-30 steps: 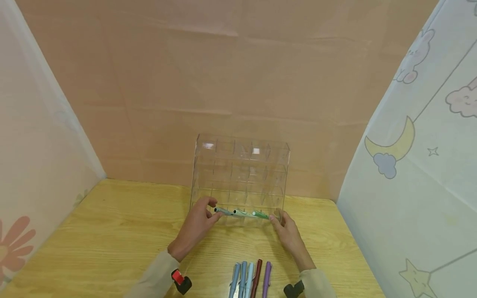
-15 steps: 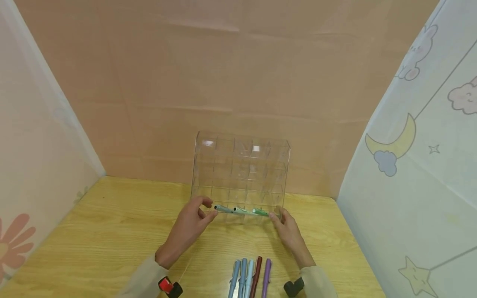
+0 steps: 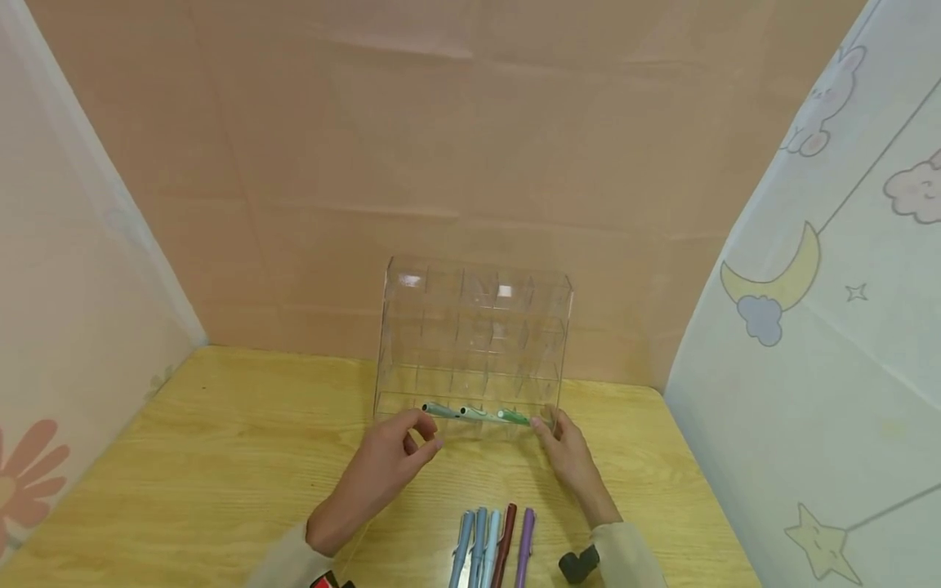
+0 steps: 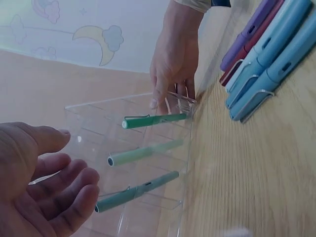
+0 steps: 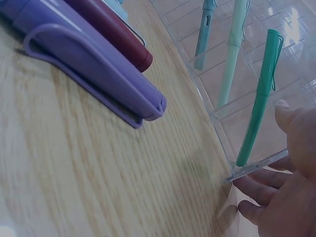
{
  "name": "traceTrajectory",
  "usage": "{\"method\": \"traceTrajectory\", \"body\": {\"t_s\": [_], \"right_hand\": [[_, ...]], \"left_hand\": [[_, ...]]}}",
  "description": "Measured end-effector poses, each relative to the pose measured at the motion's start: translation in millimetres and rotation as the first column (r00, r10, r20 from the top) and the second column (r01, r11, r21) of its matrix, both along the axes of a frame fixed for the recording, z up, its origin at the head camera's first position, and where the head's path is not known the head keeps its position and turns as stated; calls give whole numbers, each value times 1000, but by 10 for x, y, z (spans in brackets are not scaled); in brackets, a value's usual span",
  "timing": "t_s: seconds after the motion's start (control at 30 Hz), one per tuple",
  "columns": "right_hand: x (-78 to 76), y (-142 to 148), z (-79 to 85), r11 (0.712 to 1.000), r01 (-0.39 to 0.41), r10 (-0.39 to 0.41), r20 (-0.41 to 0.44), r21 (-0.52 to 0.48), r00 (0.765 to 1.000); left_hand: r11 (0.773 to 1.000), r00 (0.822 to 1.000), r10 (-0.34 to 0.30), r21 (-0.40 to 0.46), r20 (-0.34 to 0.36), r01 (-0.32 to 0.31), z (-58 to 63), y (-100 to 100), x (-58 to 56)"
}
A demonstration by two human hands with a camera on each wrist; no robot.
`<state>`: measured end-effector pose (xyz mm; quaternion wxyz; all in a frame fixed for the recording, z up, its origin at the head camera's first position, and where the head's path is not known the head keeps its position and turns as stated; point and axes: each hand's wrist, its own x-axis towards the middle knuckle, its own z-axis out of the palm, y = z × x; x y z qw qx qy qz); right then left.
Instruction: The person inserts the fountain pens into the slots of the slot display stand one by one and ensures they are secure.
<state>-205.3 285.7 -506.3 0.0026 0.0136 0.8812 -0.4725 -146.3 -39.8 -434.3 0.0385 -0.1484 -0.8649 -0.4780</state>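
A clear acrylic pen rack [image 3: 474,306] stands upright near the back of the table. Its lowest tier bears a teal pen [image 3: 441,411], a pale green pen [image 3: 478,415] and a green pen [image 3: 513,417], each leaning in its own compartment. My right hand [image 3: 569,457] grips the rack's lower right corner, thumb at the front and fingers behind the side wall [image 5: 266,163]. In front of the lower left part, my left hand [image 3: 385,461] hovers with loosely curled fingers [image 4: 74,197], holding nothing, apart from the teal pen.
Nearer to me on the wooden table [image 3: 243,457] lie several capped pens side by side: a purple pen [image 3: 525,547], a dark red pen [image 3: 504,547], a light blue pen [image 3: 491,547] and two darker blue ones. A peach backdrop [image 3: 331,163] rises behind the rack.
My left hand has drawn away from the teal pen's end, first leftward, then towards me and slightly right. The right hand keeps its grip on the rack, and the pens have not moved.
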Motion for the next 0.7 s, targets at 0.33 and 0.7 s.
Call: {"method": "traceTrajectory", "body": {"t_s": [0.33,0.7], "right_hand": [[29,-3,7,1000,-5,5,-8,1,1000],[33,-12,10,1000,-6,6,-23,9,1000]], "left_hand": [[996,996,-88,-19,24,88,-133,75,74],[986,983,-166,-3,83,167,-425,212,165]]}}
